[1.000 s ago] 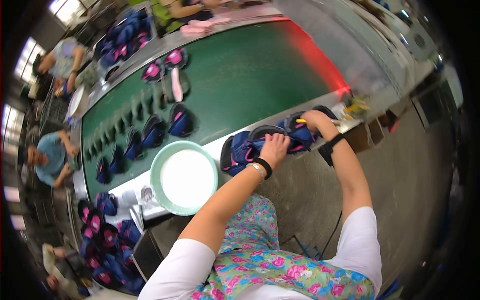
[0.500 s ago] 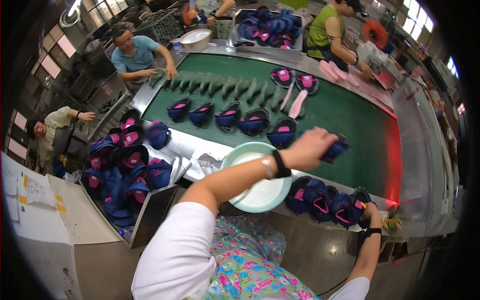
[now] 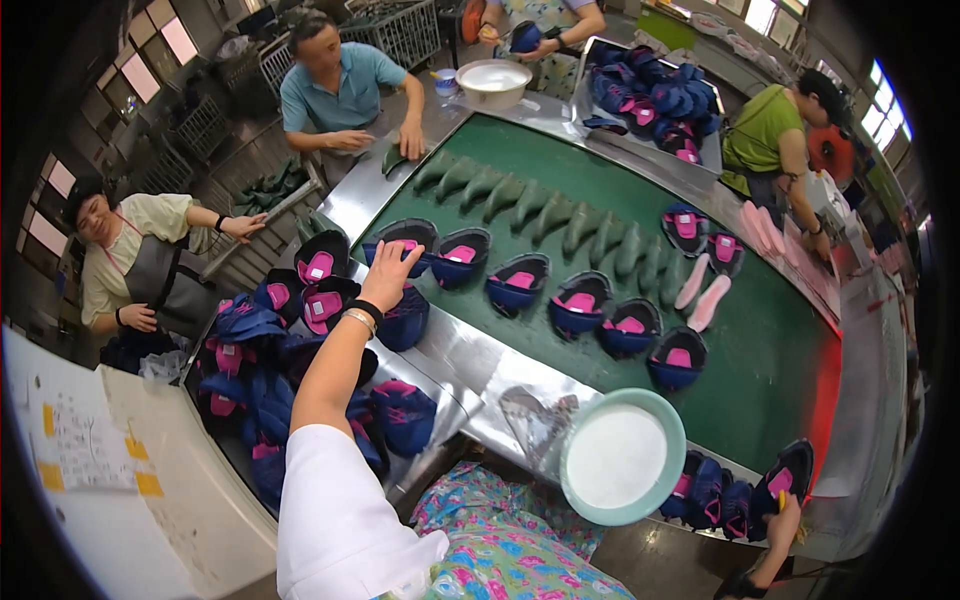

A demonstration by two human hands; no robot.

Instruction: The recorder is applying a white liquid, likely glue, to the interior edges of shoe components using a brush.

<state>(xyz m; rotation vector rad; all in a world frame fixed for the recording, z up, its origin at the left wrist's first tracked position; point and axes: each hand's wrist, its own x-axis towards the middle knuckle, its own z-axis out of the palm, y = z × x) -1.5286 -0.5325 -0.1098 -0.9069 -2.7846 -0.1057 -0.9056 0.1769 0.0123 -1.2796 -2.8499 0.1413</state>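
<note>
My left hand (image 3: 385, 275) reaches out over the near edge of the green conveyor belt (image 3: 770, 330), fingers apart, fingertips touching a dark blue shoe upper with a pink insole (image 3: 408, 237). Another blue upper (image 3: 405, 320) lies just below that hand on the metal rim. My right hand (image 3: 783, 522) is low at the right edge, curled around a thin yellow stick (image 3: 779, 498), beside a bunch of blue uppers (image 3: 735, 490). A teal bowl of white stuff (image 3: 622, 468) stands between my arms.
A row of blue uppers (image 3: 580, 300) and green shoe lasts (image 3: 530, 205) lies on the belt, with pink insoles (image 3: 705, 290) further right. A bin of uppers (image 3: 250, 370) is at my left. Three people (image 3: 345, 85) work around the belt's far side.
My view has swung left. My left hand carried a blue upper from the pile at the right over to the belt's left end and opened on it. My right hand stayed by the pile.
</note>
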